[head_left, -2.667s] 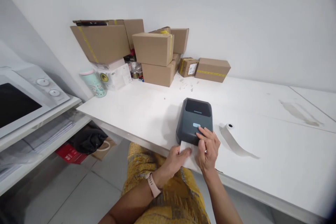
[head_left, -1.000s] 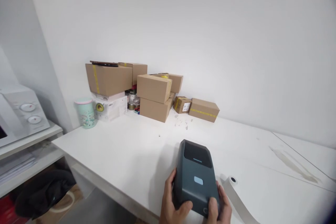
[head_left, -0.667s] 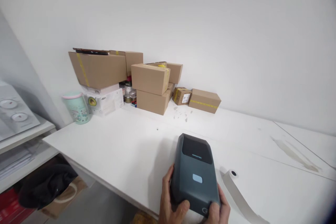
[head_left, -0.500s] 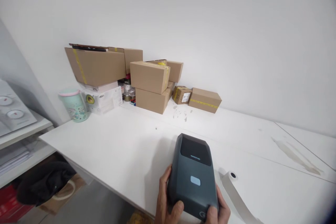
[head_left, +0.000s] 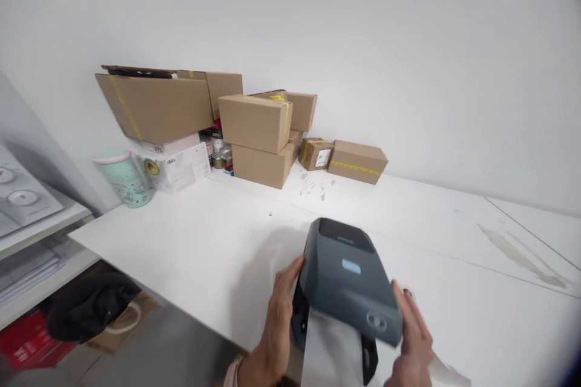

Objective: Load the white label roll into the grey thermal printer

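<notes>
A dark blue-grey label printer (head_left: 351,287) with a light blue button is tilted above the white table, its cover lifted at the near end. Beneath the cover shows white paper (head_left: 333,344), with black inner parts to either side of it. My left hand (head_left: 275,317) presses along the printer's left side, fingertips near the cover's edge. On the opposite side my right hand (head_left: 413,338) holds the cover's right edge, its fingers slightly blurred. Another white paper strip (head_left: 449,372) lies beyond my right hand, its roll mostly hidden by the fingers.
Cardboard boxes (head_left: 256,124) are stacked at the back against the wall, with smaller boxes (head_left: 356,161) to their right. A mint tumbler (head_left: 124,180) and a white box (head_left: 177,167) stand at the left of the table (head_left: 195,242). Dark cloth (head_left: 91,305) and a red box (head_left: 34,341) sit below.
The printer's cover has come up at the near end, showing paper and black parts inside. Both hands have shifted from the near corners to the sides. The view has moved slightly.
</notes>
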`<action>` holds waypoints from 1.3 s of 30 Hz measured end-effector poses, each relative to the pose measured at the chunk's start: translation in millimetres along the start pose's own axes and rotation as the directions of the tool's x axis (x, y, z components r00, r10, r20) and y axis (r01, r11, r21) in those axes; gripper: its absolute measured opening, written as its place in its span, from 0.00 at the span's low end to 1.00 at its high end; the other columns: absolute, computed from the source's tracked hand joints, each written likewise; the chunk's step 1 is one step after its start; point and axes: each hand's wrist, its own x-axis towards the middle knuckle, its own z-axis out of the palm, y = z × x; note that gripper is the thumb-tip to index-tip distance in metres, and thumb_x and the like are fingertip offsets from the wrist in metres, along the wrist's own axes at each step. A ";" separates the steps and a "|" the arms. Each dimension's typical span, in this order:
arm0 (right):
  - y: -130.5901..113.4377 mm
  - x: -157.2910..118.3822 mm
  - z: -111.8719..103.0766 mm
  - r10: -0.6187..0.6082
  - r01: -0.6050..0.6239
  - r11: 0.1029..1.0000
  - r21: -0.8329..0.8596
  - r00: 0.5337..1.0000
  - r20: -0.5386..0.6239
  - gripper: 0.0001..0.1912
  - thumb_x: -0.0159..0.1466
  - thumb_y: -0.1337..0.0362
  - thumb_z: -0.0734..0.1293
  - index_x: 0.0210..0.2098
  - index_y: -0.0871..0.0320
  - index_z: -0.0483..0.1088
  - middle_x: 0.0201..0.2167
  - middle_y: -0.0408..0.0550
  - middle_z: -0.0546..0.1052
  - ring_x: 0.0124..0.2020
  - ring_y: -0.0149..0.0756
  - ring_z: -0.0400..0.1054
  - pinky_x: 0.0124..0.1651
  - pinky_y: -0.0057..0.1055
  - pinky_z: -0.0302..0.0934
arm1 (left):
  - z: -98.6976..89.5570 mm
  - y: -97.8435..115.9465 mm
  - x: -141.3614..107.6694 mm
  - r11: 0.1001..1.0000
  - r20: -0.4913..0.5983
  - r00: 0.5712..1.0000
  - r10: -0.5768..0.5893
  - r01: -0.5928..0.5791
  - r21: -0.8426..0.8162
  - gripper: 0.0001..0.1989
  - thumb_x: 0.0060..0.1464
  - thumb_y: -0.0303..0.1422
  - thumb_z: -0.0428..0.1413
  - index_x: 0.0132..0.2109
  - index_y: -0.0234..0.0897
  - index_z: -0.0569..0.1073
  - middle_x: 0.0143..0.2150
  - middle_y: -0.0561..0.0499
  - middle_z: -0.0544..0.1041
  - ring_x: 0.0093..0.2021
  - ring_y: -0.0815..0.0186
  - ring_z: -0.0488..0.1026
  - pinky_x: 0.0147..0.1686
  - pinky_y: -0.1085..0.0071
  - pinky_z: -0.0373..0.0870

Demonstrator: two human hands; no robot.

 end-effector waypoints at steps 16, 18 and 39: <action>-51.8 238.8 43.1 0.025 -0.018 0.998 -0.068 0.994 0.104 0.33 0.72 0.42 0.52 0.66 0.55 0.63 0.53 0.61 0.76 0.53 0.55 0.71 0.55 0.54 0.61 | -4.7 -13.3 60.6 0.969 0.228 0.943 -0.244 0.226 0.102 0.38 0.58 0.36 0.61 0.73 0.47 0.60 0.74 0.44 0.63 0.70 0.44 0.64 0.64 0.51 0.68; -50.7 245.7 47.7 0.056 -0.056 0.998 -0.002 0.992 0.113 0.32 0.72 0.41 0.53 0.63 0.55 0.66 0.59 0.62 0.73 0.58 0.55 0.69 0.58 0.54 0.60 | -4.8 -9.1 60.6 0.964 0.236 0.935 -0.263 0.244 0.107 0.38 0.59 0.37 0.61 0.74 0.47 0.59 0.74 0.43 0.62 0.70 0.43 0.63 0.64 0.51 0.68; -15.8 141.7 59.5 -0.063 0.590 0.783 -0.196 0.390 0.919 0.38 0.55 0.59 0.73 0.65 0.56 0.67 0.52 0.60 0.81 0.49 0.54 0.77 0.46 0.40 0.65 | 2.6 -9.0 60.0 0.974 0.179 0.959 -0.221 0.208 0.088 0.40 0.51 0.26 0.58 0.72 0.40 0.61 0.70 0.40 0.67 0.66 0.47 0.67 0.66 0.50 0.64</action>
